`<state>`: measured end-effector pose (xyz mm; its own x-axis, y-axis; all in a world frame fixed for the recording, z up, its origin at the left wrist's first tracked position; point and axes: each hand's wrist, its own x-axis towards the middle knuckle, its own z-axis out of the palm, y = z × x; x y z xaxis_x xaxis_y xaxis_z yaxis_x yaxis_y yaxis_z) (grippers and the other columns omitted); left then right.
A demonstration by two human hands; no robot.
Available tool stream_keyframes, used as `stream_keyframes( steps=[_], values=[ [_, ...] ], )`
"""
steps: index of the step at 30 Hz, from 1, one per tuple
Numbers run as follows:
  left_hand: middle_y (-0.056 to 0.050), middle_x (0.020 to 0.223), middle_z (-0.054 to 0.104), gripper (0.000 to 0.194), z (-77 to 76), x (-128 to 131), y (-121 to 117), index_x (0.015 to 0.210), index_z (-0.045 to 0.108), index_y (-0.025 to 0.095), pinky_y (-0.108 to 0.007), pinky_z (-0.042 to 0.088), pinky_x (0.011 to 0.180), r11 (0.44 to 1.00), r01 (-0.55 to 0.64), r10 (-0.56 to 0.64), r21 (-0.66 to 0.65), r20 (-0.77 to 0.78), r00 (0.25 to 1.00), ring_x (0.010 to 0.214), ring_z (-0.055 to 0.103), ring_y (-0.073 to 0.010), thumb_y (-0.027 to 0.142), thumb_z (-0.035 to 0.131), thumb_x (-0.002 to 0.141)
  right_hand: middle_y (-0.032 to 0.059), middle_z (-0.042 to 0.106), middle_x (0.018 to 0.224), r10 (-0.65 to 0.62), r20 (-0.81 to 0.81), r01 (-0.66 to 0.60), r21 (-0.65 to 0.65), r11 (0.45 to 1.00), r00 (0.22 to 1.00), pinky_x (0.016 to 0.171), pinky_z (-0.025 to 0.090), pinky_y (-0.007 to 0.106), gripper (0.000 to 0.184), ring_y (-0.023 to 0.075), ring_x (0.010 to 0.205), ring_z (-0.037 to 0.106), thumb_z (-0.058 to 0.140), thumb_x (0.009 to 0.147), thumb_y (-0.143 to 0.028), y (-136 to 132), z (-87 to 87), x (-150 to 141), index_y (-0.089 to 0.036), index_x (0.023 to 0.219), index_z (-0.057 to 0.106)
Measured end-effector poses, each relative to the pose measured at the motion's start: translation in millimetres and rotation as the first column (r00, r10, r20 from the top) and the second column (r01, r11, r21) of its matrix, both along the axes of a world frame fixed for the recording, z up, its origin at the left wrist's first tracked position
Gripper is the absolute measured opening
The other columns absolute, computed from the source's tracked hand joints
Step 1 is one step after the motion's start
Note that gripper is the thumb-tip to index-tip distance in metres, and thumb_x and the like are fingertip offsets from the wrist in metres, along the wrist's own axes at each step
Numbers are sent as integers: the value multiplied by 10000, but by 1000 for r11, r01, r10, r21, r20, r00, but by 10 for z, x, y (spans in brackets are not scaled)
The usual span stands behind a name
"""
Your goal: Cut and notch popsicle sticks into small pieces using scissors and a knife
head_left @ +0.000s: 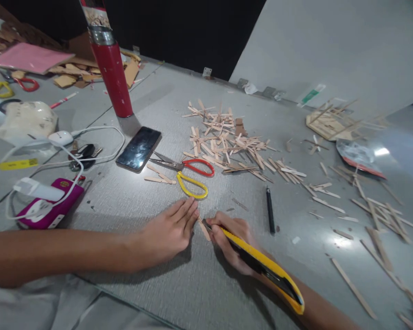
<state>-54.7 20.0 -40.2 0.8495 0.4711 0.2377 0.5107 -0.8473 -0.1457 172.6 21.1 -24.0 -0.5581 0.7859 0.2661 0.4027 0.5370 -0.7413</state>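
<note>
My left hand (170,229) lies flat on the grey table, fingers together and stretched out, their tips pressing down the end of a small wooden stick (204,229). My right hand (232,243) is closed round a yellow and black utility knife (265,268), whose tip meets the stick right beside my left fingertips. Scissors with one red and one yellow handle (189,172) lie just beyond my hands. A black pen (270,210) rests to the right.
A heap of cut wooden sticks (230,142) covers the table middle, with more scattered at right (375,215). A phone (139,148), red flask (112,68), pink power bank (50,206) with white cables, and cardboard scraps (69,73) sit at left.
</note>
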Motion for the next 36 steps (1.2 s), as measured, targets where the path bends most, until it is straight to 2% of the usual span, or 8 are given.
stream_keyframes(
  steps=[5,8,12,20,26,31,36],
  values=[
    [-320,1406,610,454,29,2,9,1339,582,-110,-463,401,1189,1000,28,-28,12,-19,999,1364,591,-363,123,555,950,-61,562,616,-116,-48,107,-155,982,992,475,395,260,149,113,444,509,459,1042,-265,-23,-98,37,-255,919,543],
    [-306,1412,612,454,49,-2,7,1347,578,-101,-457,407,1189,999,31,-30,20,-33,999,1361,597,-352,119,544,951,-62,568,610,-120,-48,108,-204,973,992,498,405,261,190,111,457,512,461,1055,-306,-16,-134,49,-252,899,555],
    [-312,1402,615,414,50,-7,4,1318,590,-101,-445,422,1176,999,21,-21,43,-11,1000,1350,609,-341,103,516,965,-49,589,651,-101,-52,92,-146,985,994,524,423,260,179,120,503,553,458,1053,-305,6,-141,41,-247,961,599],
    [-309,1410,610,418,-21,4,8,1338,587,-92,-445,390,1195,999,5,-5,36,6,1000,1363,597,-341,128,518,989,-42,539,608,-82,-24,81,-38,996,996,493,432,255,216,127,466,534,435,1043,-251,18,-65,-27,-227,866,556],
    [-325,1417,597,432,-12,3,10,1345,579,-107,-457,374,1198,999,15,-15,36,-11,1000,1367,591,-355,127,524,987,-17,553,609,-70,2,70,-16,997,998,494,455,281,211,158,471,556,417,1047,-245,19,-12,-58,-245,887,554],
    [-300,1407,618,418,34,11,12,1329,608,-88,-443,402,1179,997,3,0,71,-43,999,1349,608,-345,135,524,984,-37,520,603,-46,20,46,2,999,999,468,418,263,215,139,444,520,402,1045,-243,21,-5,-56,-241,867,523],
    [-329,1433,583,448,11,16,-9,1355,582,-105,-479,377,1192,999,-19,22,50,-48,999,1378,577,-370,132,538,977,-43,518,617,-2,35,1,14,1000,999,468,394,242,192,123,441,531,415,1040,-226,40,28,-54,-239,871,506]
  ],
)
